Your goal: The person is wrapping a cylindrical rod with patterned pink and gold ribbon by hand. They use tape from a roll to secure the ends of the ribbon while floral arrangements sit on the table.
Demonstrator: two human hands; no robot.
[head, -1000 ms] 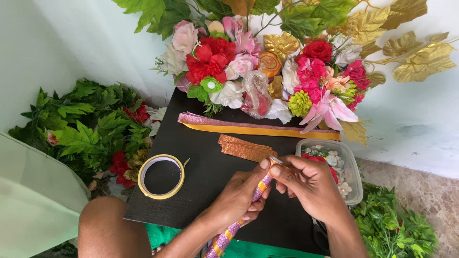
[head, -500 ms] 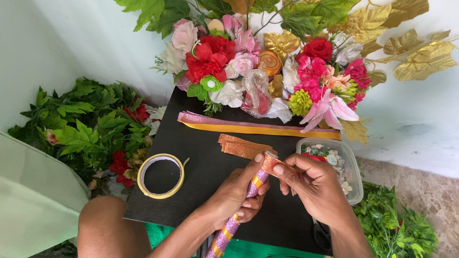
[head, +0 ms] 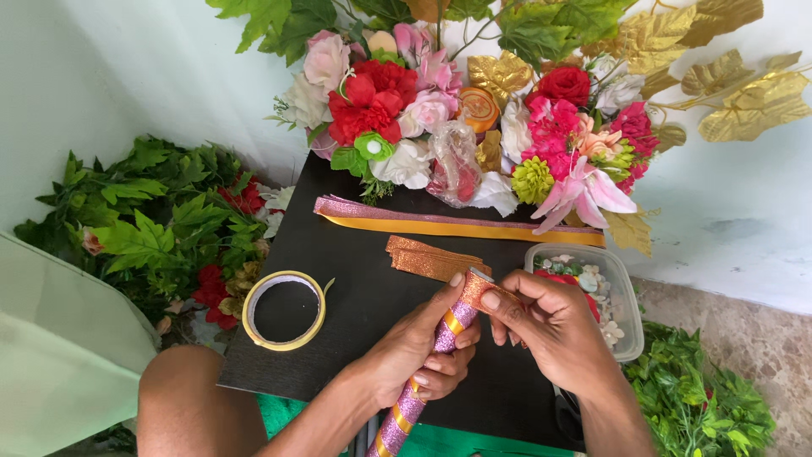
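Observation:
My left hand (head: 414, 351) grips a stick (head: 410, 404) wrapped in spirals of pink glitter and gold ribbon, tilted up to the right over a black board (head: 355, 254). My right hand (head: 554, 330) pinches a strip of copper glitter ribbon (head: 478, 288) against the stick's top end, thumb and fingers closed on it. More folded copper ribbon (head: 427, 258) lies on the board just beyond the hands. A long pink and gold ribbon (head: 457, 222) stretches across the board's far side.
A roll of yellow tape (head: 283, 309) lies on the board's left. A clear plastic tub (head: 613, 296) of small bits sits at right. Artificial flowers (head: 457, 118) fill the back; green leaves (head: 144, 224) lie at left and lower right. My knee (head: 194, 406) is at bottom left.
The stick's top end has shifted slightly left and up in my hands, and my right fingers have drawn the copper ribbon closer around it.

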